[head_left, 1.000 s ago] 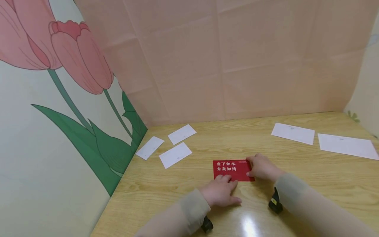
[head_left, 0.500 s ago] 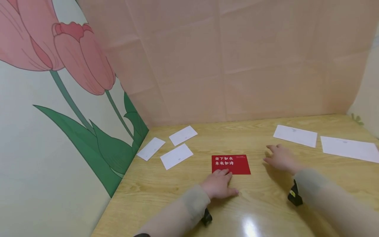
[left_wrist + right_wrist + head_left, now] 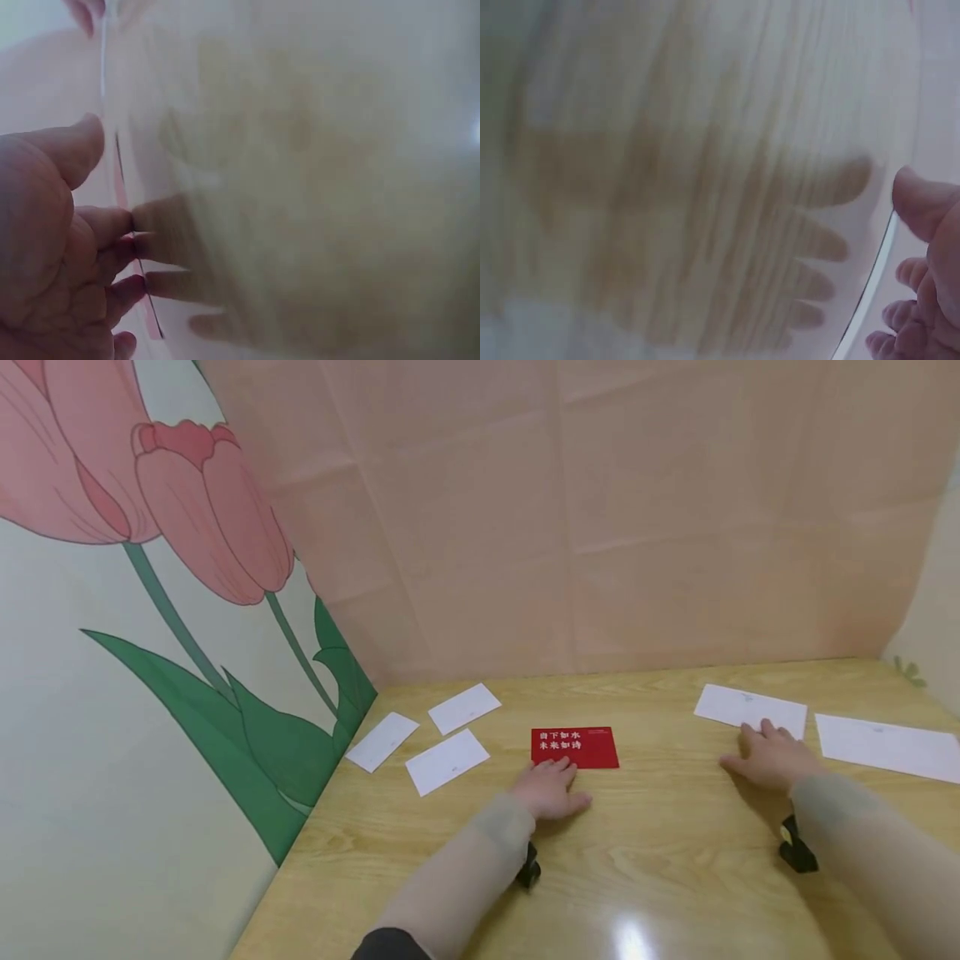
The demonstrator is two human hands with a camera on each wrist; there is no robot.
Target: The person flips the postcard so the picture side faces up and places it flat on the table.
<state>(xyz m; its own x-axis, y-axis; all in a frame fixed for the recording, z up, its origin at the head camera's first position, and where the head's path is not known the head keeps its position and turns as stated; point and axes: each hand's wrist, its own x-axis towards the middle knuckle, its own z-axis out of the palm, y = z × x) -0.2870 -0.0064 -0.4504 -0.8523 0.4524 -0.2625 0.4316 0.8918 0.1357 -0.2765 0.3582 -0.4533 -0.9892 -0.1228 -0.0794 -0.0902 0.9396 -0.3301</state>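
A red card [image 3: 592, 748] printed with white characters lies flat near the middle of the table. My left hand [image 3: 546, 792] rests its fingertips on the card's near edge, thumb spread to the right. The left wrist view has those fingertips at the thin edge of the red card [image 3: 154, 324]. On the right, my right hand [image 3: 772, 760] reaches with extended fingers over the near edge of a white envelope-like paper [image 3: 738, 698]. Whether its fingers touch that paper cannot be told. In the right wrist view, the hand [image 3: 930, 277] is partly cut off by the frame.
Another white paper [image 3: 892, 745] lies at the far right. Three smaller white papers sit at the left: one by the wall [image 3: 382, 742], one behind [image 3: 465, 708], one in front [image 3: 447, 762]. A pink cloth [image 3: 600, 527] hangs behind the wooden table [image 3: 645, 843].
My right hand has let go of the red card and moved right to the white paper. My left hand has slid the card away from me, toward the back.
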